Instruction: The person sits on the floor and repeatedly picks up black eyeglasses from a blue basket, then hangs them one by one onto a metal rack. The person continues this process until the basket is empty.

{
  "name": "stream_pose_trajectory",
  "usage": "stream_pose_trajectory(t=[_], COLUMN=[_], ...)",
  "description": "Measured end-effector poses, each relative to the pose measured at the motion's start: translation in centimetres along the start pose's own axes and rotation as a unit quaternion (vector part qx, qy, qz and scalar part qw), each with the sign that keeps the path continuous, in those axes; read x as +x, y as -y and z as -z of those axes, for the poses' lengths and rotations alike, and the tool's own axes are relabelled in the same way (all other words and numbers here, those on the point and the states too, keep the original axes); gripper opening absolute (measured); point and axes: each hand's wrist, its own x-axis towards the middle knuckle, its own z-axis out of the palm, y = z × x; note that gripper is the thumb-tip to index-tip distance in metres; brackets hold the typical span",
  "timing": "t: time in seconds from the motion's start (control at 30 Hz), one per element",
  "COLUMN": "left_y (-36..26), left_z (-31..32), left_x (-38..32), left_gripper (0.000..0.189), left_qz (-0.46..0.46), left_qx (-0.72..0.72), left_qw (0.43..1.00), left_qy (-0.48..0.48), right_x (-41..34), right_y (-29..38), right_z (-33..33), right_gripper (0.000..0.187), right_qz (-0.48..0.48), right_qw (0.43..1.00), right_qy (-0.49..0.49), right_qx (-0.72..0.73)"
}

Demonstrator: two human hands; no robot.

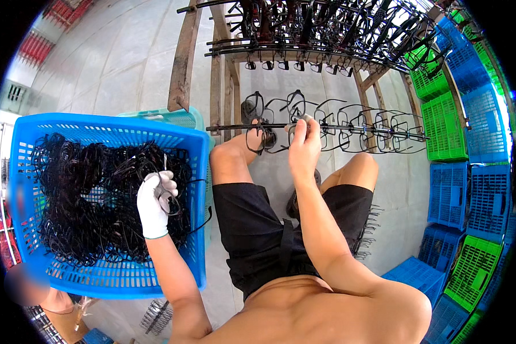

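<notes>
My left hand point(157, 200), in a white knit glove, holds a dark eyeglass frame point(170, 211) over a blue plastic basket point(112, 290). A pale, thin item point(165, 161) shows above its fingers; I cannot tell what it is. Beneath the glove lies a heap of black eyeglass frames point(75, 223). In front of my knees runs a black rod point(223, 127), with several eyeglass frames point(363, 139) hung along it. My bare right hand point(304, 144) pinches an eyeglass frame point(296, 103) at the rod; the fingers hide the exact contact.
A wooden rack point(185, 64) ahead carries rods crowded with eyeglass frames point(327, 26). Stacked green crates point(447, 124) and blue crates point(449, 193) line the right side. A pale green basket point(193, 116) sits behind the blue one. Another person point(56, 301) is at lower left.
</notes>
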Motion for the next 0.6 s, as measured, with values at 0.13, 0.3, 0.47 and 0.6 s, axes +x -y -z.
stream_pose_trajectory(t=[0.13, 0.3, 0.47, 0.6], left_y=[-0.7, -1.7, -3.0, -4.2], left_z=[-0.5, -0.3, 0.4, 0.5], left_x=[-0.9, -1.7, -3.1, -3.7], left_gripper=[0.05, 0.059, 0.059, 0.07], left_qz=[-0.046, -0.043, -0.06, -0.099], left_qx=[-0.05, -0.141, -0.215, -0.268], left_qw=[0.998, 0.989, 0.975, 0.958], left_qy=[0.007, -0.005, 0.005, 0.029], right_x=[0.7, 1.8, 2.2, 1.7], right_y=[0.5, 0.6, 0.5, 0.6], right_z=[0.7, 0.7, 0.5, 0.6], right_gripper=[0.025, 0.033, 0.035, 0.041], right_qz=[-0.097, -0.096, -0.113, -0.028], right_qw=[0.991, 0.989, 0.986, 0.991], right_qy=[0.067, 0.105, 0.112, 0.093], right_qx=[0.07, 0.039, 0.045, -0.09])
